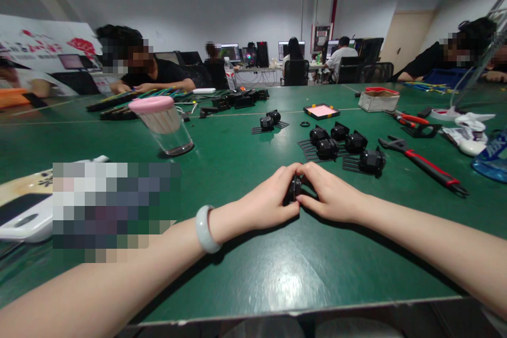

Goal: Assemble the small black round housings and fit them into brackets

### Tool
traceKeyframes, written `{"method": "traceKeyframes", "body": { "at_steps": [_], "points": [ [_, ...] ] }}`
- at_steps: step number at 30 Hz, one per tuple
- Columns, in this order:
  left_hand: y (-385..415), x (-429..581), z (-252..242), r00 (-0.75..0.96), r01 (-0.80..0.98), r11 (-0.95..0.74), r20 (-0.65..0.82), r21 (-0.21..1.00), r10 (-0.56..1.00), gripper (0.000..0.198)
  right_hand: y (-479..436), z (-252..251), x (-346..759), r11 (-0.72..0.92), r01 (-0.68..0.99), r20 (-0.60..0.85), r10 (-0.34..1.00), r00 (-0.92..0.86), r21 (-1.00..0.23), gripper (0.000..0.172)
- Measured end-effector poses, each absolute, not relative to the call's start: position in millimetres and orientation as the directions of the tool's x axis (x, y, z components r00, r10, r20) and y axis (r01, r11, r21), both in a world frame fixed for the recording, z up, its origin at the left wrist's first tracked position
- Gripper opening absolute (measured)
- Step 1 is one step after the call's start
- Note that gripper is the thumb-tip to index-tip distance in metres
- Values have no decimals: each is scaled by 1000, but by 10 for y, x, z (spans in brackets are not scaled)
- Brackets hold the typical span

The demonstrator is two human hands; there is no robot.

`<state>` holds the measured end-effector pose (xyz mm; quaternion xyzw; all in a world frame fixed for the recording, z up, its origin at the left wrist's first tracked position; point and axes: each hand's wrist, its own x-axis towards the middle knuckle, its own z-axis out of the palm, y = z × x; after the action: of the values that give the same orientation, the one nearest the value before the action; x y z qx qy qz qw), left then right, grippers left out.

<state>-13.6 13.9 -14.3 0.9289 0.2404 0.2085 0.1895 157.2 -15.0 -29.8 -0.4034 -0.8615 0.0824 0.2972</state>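
Between my two hands is a small black plastic part (295, 189), held just above or on the green table (253, 269); my fingers hide much of it. My left hand (273, 195), with a pale bangle (208, 229) on the wrist, grips the part from the left. From the other side, the fingers of my right hand (330, 193) close on the same part, fingertips meeting the left ones at the top. Beyond my right hand sit several black round parts with comb-like prongs (355, 141). Two similar black parts (267, 122) lie farther back.
Right of my hands lies an adjustable wrench (430, 169) with red-black handle. A pink-lidded cup (164, 129) stands left. Farther back are a pink-lined tray (321, 111), a small box (378, 100) and pliers (410, 119). A blue-labelled bottle (493, 158) is far right. People sit across the table.
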Motion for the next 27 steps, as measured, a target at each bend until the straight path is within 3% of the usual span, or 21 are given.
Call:
{"method": "traceKeyframes", "body": {
  "at_steps": [14,27],
  "points": [
    [144,-138,-162,794,361,-813,307,456,524,59,-153,-296,1567,658,640,439,749,-497,-398,39],
    [144,-142,-174,785,392,-812,303,432,540,62,-151,-283,1568,626,674,397,776,-490,-391,27]
  ]
}}
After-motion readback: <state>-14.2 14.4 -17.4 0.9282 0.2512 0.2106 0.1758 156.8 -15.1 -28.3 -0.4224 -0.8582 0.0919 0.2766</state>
